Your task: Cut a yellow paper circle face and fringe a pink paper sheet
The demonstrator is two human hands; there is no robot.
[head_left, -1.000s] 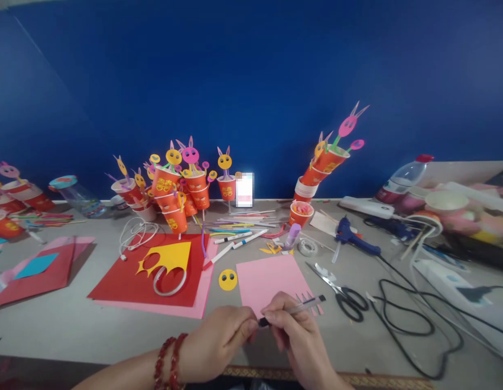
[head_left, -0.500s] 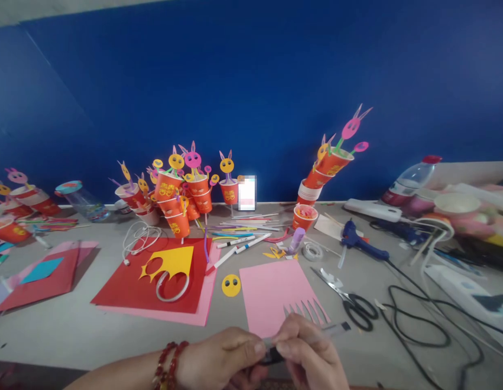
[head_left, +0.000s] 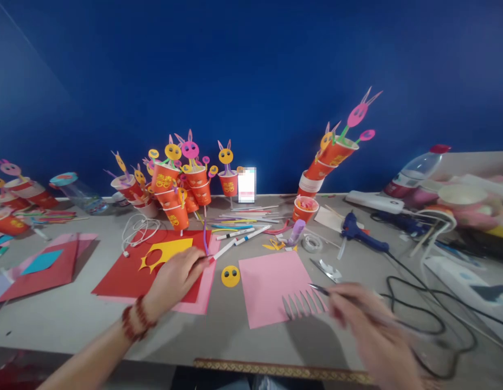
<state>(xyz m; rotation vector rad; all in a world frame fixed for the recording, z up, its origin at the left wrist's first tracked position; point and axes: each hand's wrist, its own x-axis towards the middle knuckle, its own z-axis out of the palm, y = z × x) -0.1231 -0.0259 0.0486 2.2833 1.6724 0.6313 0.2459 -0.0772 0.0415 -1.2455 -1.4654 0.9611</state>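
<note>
My left hand [head_left: 174, 277] reaches out over the red paper sheet [head_left: 117, 279], fingertips at the lower end of a purple strip [head_left: 204, 241] and the red-capped marker [head_left: 225, 249]; whether it grips either is unclear. It covers part of the yellow cutout [head_left: 166, 250]. My right hand [head_left: 369, 327], blurred, holds a thin pen [head_left: 322, 291] whose tip points at the cut fringe [head_left: 302, 304] of the pink paper [head_left: 265, 276]. A yellow face disc [head_left: 230, 275] lies between the two sheets.
Orange paper cups with rabbit figures [head_left: 182, 187] stand at the back, a tilted stack [head_left: 327, 160] to the right. Scissor blades [head_left: 327, 269], blue glue gun [head_left: 357, 232], tape roll [head_left: 312, 243], purple glue stick [head_left: 294, 232], black cables [head_left: 418, 317], bottle [head_left: 414, 173], loose markers [head_left: 239, 234].
My hands were together at the near edge on the pen. They have parted: the left moved forward-left onto the red paper, the right swung right with the pen.
</note>
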